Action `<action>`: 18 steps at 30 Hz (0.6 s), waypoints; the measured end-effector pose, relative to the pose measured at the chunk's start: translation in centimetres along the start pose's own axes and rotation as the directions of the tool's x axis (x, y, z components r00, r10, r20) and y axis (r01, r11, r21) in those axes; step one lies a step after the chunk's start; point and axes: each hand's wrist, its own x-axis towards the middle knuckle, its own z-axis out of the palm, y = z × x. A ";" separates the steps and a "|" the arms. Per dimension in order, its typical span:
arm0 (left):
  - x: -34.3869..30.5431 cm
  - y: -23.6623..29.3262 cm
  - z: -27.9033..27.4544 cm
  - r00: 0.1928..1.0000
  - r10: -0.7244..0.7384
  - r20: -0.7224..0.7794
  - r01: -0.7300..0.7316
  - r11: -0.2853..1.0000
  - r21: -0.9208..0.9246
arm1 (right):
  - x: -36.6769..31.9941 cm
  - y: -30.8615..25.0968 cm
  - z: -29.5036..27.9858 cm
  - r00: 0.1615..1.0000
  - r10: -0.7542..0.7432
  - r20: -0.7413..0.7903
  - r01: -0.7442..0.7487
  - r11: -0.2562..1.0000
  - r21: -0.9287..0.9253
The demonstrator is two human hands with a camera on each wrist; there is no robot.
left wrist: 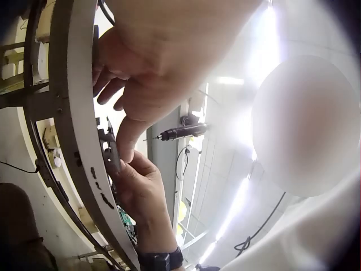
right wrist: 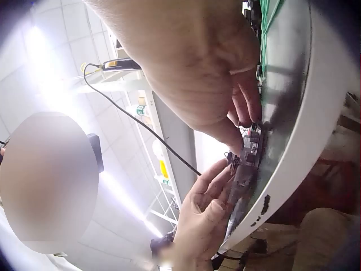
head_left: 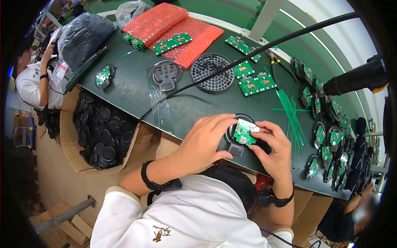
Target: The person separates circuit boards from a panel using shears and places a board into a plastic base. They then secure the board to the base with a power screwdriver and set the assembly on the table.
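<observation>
At the table's near edge, my right hand (head_left: 273,146) pinches a small green circuit board (head_left: 245,133) between thumb and fingers. The board sits over a black round plastic housing (head_left: 236,149), whose square grey-black end points toward my body. My left hand (head_left: 206,138) grips this housing from the left, fingers along its far rim and thumb beside the square end. In the left wrist view, the housing's edge (left wrist: 110,151) shows between both hands. The right wrist view has my right fingertips pressed close to the board, with the left hand (right wrist: 200,212) just below.
A round dish of small black parts (head_left: 213,73), circuit-board panels (head_left: 256,84) and red bubble wrap (head_left: 156,24) lie beyond. Green cable ties (head_left: 290,120) and assembled units (head_left: 326,153) are at right. A carton of black housings (head_left: 105,132) stands at left. A black cable (head_left: 256,51) crosses overhead.
</observation>
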 end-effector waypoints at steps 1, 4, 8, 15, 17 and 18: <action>-0.1 -0.3 0.4 1.000 0.008 -0.007 -0.008 1.000 -0.011 | 0.0 -0.1 0.1 1.000 -0.008 0.016 0.008 1.000 -0.004; -0.4 -0.8 0.9 1.000 0.015 -0.010 -0.015 1.000 -0.003 | 0.1 -0.4 0.3 0.999 -0.011 0.045 0.011 1.000 -0.015; -0.4 -1.1 1.0 0.999 0.049 0.014 -0.049 0.998 0.028 | 0.1 -0.4 0.4 0.997 -0.014 0.070 0.016 0.999 -0.032; -0.3 -1.1 0.9 0.996 0.088 0.026 -0.089 0.993 0.071 | 0.7 -0.5 -0.3 0.988 0.001 0.154 0.009 0.998 -0.061; -0.2 -1.0 0.8 0.997 0.075 0.033 -0.077 0.995 0.056 | 0.8 -0.2 -0.3 0.987 -0.055 0.148 0.069 0.994 -0.088; -0.1 -1.0 0.7 0.997 0.075 0.034 -0.077 0.995 0.056 | 0.9 -0.2 -0.3 0.988 -0.054 0.147 0.068 0.994 -0.087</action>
